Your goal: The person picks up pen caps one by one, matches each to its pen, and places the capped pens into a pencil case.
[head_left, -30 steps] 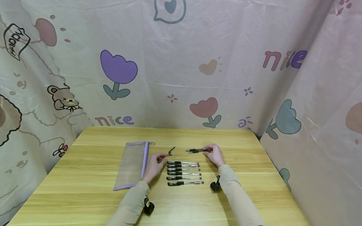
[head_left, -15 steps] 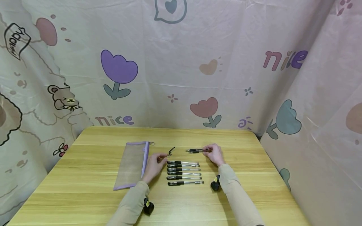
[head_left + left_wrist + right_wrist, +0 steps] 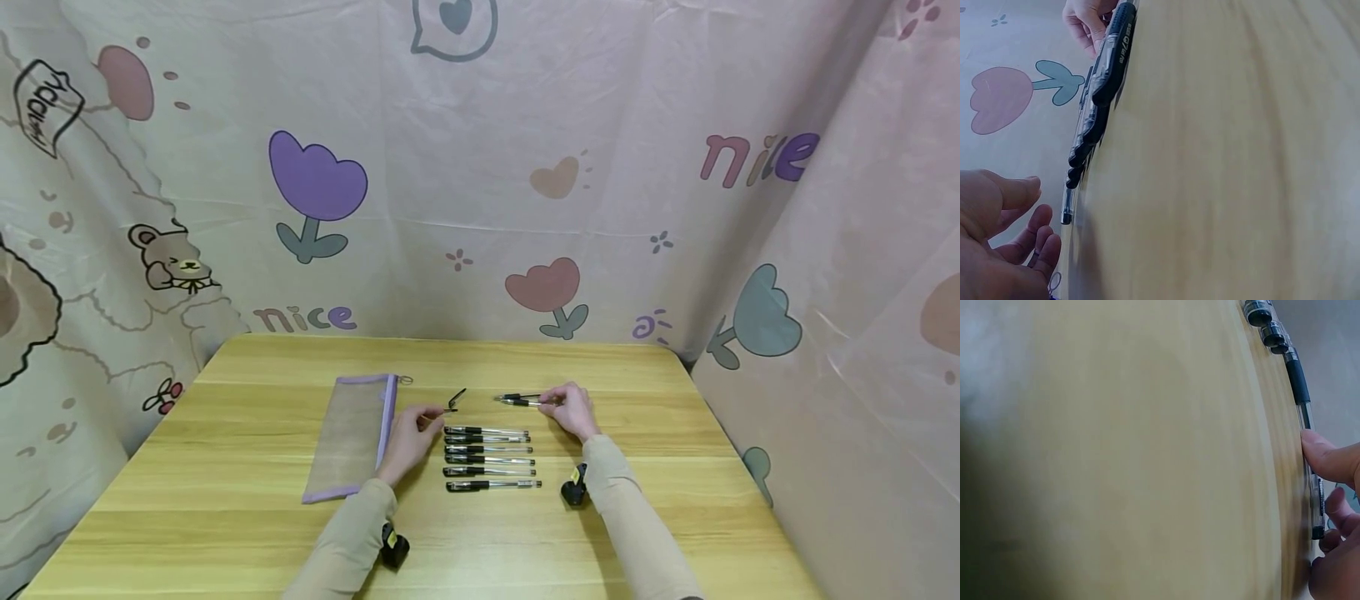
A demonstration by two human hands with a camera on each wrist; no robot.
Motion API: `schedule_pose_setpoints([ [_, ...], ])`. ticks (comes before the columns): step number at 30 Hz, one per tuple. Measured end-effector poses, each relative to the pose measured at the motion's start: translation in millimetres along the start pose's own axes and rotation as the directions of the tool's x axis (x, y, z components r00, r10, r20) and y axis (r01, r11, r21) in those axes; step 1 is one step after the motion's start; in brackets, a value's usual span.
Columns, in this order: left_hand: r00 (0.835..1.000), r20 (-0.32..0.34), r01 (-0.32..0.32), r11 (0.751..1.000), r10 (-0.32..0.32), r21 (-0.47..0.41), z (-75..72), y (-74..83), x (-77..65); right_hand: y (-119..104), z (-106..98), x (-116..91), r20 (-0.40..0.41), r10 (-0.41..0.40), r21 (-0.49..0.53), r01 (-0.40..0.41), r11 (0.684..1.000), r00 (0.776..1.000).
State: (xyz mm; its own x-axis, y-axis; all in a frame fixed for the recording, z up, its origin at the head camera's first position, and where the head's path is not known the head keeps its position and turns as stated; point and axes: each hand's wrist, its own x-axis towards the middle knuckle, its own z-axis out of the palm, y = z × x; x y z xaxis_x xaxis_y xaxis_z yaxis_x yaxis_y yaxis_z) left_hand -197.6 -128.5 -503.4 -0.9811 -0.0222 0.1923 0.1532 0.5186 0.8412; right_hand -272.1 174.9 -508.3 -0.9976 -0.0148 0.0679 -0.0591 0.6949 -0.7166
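In the head view my right hand (image 3: 572,410) is at the right of two uncapped gel pens, the nearer pen (image 3: 519,402) and the farther pen (image 3: 517,396), whose tips point left. The right wrist view shows its thumb (image 3: 1329,459) on a clear barrel, pinching a pen with a black grip (image 3: 1297,381). My left hand (image 3: 411,435) is beside small dark pieces (image 3: 457,398) that look like pen caps. In the left wrist view its fingers (image 3: 1019,234) are loosely bent, with a gap between thumb and forefinger and a clear, black-ended piece (image 3: 1067,209) just beyond.
Several capped black gel pens (image 3: 489,460) lie in a row between the hands. A mesh zip pouch with purple edging (image 3: 384,429) lies flat left of them. The wooden table (image 3: 225,467) ends at a printed curtain (image 3: 420,275) behind.
My right hand has barely moved; the nearer pen's tip has slid slightly left against the farther one. The left hand, the row of pens and the pouch stay in place.
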Motion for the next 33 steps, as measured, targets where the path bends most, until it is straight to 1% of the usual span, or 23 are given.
schedule_pose_setpoints([
  [6,1.000,-0.007,0.003,1.000,-0.003,-0.007,-0.9,0.3,0.1,1,0,-1,0.004,0.002,0.018,-0.002,1.000,1.000],
  [8,1.000,-0.009,-0.015,1.000,0.015,-0.004,-1.4,0.4,0.1,2,0,-2,0.007,-0.004,0.023,0.004,1.000,1.000],
  [16,0.999,-0.022,-0.025,1.000,0.025,-0.004,-2.8,0.0,1.1,1,-2,-6,0.013,-0.030,0.046,0.029,0.998,0.999],
  [20,0.999,-0.029,-0.040,0.999,0.040,0.023,-3.1,-0.7,1.9,1,-2,-8,0.008,-0.049,0.044,0.049,0.998,0.999],
  [26,1.000,-0.007,0.001,1.000,-0.001,0.031,-4.3,-0.8,4.2,1,-2,-10,0.006,-0.067,0.051,0.067,0.996,0.998],
  [29,1.000,0.002,0.024,0.999,-0.024,0.028,-5.6,-0.8,4.7,2,-2,-12,0.022,-0.063,0.059,0.061,0.996,0.998],
  [33,1.000,0.004,0.026,0.998,-0.026,0.053,-6.3,-1.1,5.2,2,-2,-14,0.046,-0.058,0.079,0.054,0.995,0.997],
])
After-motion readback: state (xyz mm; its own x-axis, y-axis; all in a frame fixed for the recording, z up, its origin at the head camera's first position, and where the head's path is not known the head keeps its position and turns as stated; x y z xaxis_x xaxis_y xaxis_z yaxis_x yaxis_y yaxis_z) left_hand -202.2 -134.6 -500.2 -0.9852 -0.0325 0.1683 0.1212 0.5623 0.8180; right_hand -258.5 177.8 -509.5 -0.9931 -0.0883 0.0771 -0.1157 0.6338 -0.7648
